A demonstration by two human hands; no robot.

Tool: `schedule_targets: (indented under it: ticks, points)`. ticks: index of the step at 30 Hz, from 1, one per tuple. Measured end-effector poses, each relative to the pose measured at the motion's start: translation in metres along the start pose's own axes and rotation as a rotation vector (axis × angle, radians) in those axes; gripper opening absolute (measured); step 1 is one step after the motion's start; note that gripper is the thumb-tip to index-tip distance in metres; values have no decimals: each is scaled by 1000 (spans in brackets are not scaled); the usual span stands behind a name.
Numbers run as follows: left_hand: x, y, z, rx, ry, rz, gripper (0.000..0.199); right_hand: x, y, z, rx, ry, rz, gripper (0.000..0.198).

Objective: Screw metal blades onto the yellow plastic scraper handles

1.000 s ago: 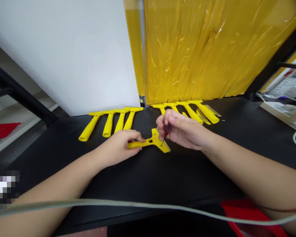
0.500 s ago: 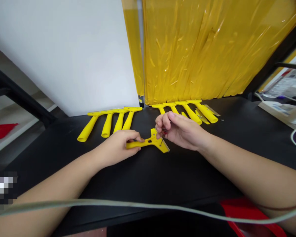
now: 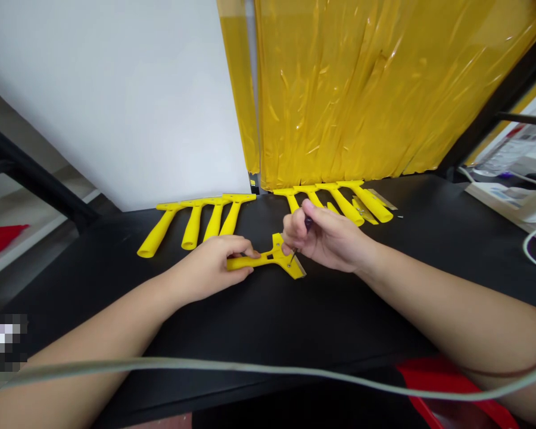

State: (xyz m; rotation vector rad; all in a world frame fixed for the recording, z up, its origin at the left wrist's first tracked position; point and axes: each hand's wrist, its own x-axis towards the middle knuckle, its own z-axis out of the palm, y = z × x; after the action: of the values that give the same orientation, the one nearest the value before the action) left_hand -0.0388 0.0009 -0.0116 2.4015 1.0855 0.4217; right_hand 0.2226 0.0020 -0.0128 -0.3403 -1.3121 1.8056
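Observation:
A yellow scraper point(image 3: 279, 255) lies on the black table, its handle toward the left and its bladed head toward the right. My left hand point(image 3: 221, 262) is closed around the handle. Over the head, my right hand point(image 3: 321, 233) grips a screwdriver point(image 3: 293, 257), whose thin shaft slants down to the lower screw on the scraper head. Most of the screwdriver's handle is hidden in my fingers; a dark bit shows by the thumb. The upper screw on the head is also visible.
Several yellow scraper handles point(image 3: 157, 233) stand in a row at the back left, and several more point(image 3: 375, 205) at the back right, with loose blades, small yellow plates and a screw point(image 3: 400, 217) nearby. A pale cable point(image 3: 250, 367) crosses the foreground. A white power strip point(image 3: 509, 211) is far right.
The fingers of my right hand have shifted around the screwdriver, and its dark handle shows more by the thumb. My left hand and the scraper stay in place on the table.

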Motion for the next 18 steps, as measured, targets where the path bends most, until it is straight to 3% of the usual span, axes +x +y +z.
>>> schedule_targets:
  ticks: [5, 18]
  points:
    - [0, 0, 0, -4, -2, 18, 9, -5, -3, 2, 5, -31, 51, 33]
    - [-1, -4, 0, 29, -1, 70, 9, -6, 0, 6, 49, -41, 51, 37]
